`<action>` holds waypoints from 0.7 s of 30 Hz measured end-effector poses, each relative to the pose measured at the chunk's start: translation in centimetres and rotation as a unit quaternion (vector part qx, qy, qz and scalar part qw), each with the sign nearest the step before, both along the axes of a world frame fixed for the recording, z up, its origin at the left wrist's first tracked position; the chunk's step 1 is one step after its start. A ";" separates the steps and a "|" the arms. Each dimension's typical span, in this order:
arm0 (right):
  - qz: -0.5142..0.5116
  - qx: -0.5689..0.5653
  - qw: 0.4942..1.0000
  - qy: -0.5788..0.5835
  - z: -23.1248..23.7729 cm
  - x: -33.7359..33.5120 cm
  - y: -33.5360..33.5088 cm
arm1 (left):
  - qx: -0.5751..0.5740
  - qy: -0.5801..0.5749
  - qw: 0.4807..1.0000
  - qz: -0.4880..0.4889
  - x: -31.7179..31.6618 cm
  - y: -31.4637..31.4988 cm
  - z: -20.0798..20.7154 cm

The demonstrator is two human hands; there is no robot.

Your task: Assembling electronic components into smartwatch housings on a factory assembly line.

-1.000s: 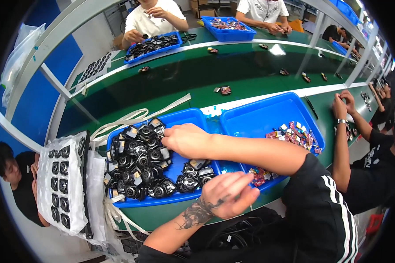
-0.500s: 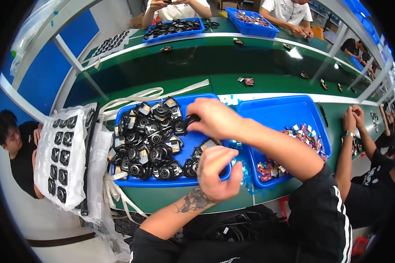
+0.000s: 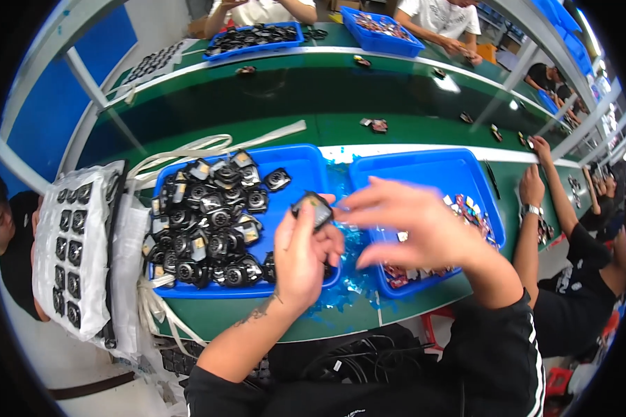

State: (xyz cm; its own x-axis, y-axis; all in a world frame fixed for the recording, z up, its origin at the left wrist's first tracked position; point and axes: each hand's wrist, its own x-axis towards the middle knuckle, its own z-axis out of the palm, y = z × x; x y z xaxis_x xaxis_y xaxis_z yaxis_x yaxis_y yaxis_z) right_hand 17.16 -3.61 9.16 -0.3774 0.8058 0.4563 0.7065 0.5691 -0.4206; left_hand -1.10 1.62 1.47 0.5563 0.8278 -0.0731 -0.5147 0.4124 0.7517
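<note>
My left hand [image 3: 300, 260] grips a black smartwatch case [image 3: 316, 210] between thumb and fingers, above the near right side of the left blue tray [image 3: 300, 174]. Black watch cases [image 3: 212, 215] with round backs and pale patches are heaped in that tray. My right hand [image 3: 417, 226], blurred by motion, has its fingers spread over the right blue tray [image 3: 424, 170]. Its fingertips are close to the held case; whether they touch it I cannot tell. Small colourful electronic parts [image 3: 471, 215] lie in the right tray, partly hidden under my right hand and forearm.
White foam trays [image 3: 76, 250] with black cases stand at the left beside a person. White straps [image 3: 188, 149] run behind and down the left tray. A dark conveyor [image 3: 257, 97] carries small parts [image 3: 375, 125]. Tweezers [image 3: 492, 181] lie right; co-workers sit across and right.
My right hand has left the pile in the left tray and swung right, its fingers opening. The watch case is now in my left hand. The whole view has shifted slightly.
</note>
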 end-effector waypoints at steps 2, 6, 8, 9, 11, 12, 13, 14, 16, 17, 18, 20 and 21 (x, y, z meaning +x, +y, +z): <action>-0.134 0.005 0.989 0.060 0.8 3.5 -1.4 | 0.013 0.035 0.999 0.016 0.0 0.3 0.3; -0.264 -0.162 0.950 -0.016 -1.5 8.6 -3.6 | 0.058 0.097 0.994 -0.011 0.4 0.7 0.1; -0.227 -0.187 0.954 -0.049 -2.8 8.5 -4.4 | 0.077 0.107 0.991 -0.037 0.5 0.5 0.1; -0.234 -0.204 0.948 -0.073 -3.3 8.1 -4.6 | 0.090 0.110 0.989 -0.029 0.7 0.1 0.3; -0.236 -0.198 0.949 -0.072 -4.2 8.0 -4.6 | 0.105 0.116 0.987 -0.025 1.0 -0.1 0.4; -0.233 -0.196 0.949 -0.081 -4.4 8.2 -4.6 | 0.083 0.113 0.990 -0.027 1.0 -0.1 0.3; -0.230 -0.194 0.949 -0.090 -4.5 8.2 -4.5 | 0.060 0.109 0.992 -0.030 1.0 -0.1 0.3; -0.272 -0.236 0.930 -0.075 -4.0 8.0 -4.6 | 0.060 0.112 0.991 -0.033 0.9 -0.1 0.1; -0.244 -0.216 0.942 -0.085 -3.6 8.2 -5.2 | 0.057 0.093 0.994 -0.025 0.9 0.2 -0.1; -0.214 -0.195 0.952 -0.096 -3.6 8.4 -5.6 | 0.056 0.093 0.994 -0.027 1.0 0.1 -0.1; -0.193 -0.196 0.953 -0.125 -4.1 8.5 -5.8 | 0.053 0.087 0.994 -0.031 1.0 0.0 0.0; -0.206 -0.214 0.945 -0.133 -4.1 8.2 -5.9 | 0.071 0.092 0.992 -0.044 0.9 -0.1 0.0; -0.216 -0.231 0.938 -0.144 -4.0 8.0 -5.8 | 0.071 0.093 0.992 -0.043 0.9 -0.1 0.0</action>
State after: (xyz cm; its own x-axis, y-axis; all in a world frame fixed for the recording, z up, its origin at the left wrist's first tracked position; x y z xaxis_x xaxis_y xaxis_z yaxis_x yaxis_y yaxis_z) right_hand 25.17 -9.43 5.18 -0.0239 0.9984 -0.0504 0.9514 0.0072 -0.3079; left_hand -0.21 1.52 1.48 0.6133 0.7870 -0.0671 -0.3289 0.3316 0.8842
